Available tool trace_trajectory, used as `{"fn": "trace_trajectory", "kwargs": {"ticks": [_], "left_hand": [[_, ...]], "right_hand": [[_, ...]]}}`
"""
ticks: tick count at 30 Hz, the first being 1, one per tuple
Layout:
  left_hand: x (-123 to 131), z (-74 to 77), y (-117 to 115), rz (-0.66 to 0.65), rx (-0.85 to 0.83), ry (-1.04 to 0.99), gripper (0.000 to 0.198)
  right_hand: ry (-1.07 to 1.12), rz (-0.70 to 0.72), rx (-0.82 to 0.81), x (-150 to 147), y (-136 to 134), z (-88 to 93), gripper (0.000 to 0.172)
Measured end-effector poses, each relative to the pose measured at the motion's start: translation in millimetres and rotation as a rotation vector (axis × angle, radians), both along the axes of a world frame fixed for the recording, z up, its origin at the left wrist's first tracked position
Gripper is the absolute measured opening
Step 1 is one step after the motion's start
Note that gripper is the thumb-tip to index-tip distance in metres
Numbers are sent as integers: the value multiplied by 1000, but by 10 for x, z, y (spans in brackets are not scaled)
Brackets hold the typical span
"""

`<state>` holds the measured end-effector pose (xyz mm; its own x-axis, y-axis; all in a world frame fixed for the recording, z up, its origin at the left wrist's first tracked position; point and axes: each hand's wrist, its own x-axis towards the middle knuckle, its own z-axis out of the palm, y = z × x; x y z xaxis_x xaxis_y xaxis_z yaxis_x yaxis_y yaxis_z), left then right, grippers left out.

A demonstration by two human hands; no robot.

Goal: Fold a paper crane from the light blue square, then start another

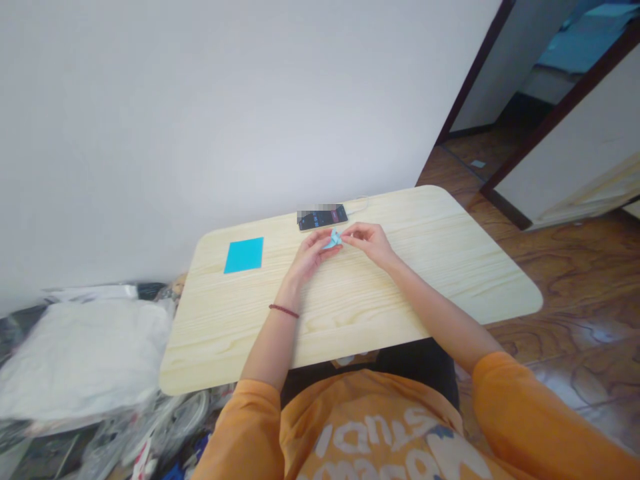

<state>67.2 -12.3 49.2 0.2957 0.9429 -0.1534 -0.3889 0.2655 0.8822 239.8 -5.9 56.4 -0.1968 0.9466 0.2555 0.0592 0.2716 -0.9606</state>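
Left hand (311,255) and right hand (367,243) together, pinching folded blue paper (333,240) (square blue sheet (243,255) off left).

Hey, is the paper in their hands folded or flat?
Folded: the pale blue paper pinched between the left hand and right hand shows creased, pointed flaps.

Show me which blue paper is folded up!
The pale blue paper between the left hand and right hand is folded; the bright blue square lies flat on the table.
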Motion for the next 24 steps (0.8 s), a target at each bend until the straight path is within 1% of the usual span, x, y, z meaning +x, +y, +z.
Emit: {"fn": "trace_trajectory", "kwargs": {"ticks": [3,5,7,9,11,13,14,16,19,24], "left_hand": [[18,-19,4,74,38,69,27],[19,-30,10,122,76,132,27],[11,-41,20,149,114,195,28],[0,-52,32,151,127,234,28],[-11,-61,40,128,106,238,28],[-18,-68,42,76,66,216,27],[-20,-68,40,39,41,198,26],[-23,-64,33,-28,-15,157,25],[-28,-41,24,-88,-93,113,23],[-55,3,17,-72,-102,100,26]], "right_hand": [[-58,-35,33,6,-10,7,28],[-89,10,28,14,-14,14,26],[-90,31,14,25,-11,17,25],[-67,16,26,37,-3,16,24],[-55,-9,74,45,2,17,28],[-71,-14,139,47,0,19,32],[-85,-5,166,45,-3,19,31],[-103,27,200,38,-5,11,24],[-89,68,194,24,4,-27,18],[-31,39,129,12,18,-86,20]]}}
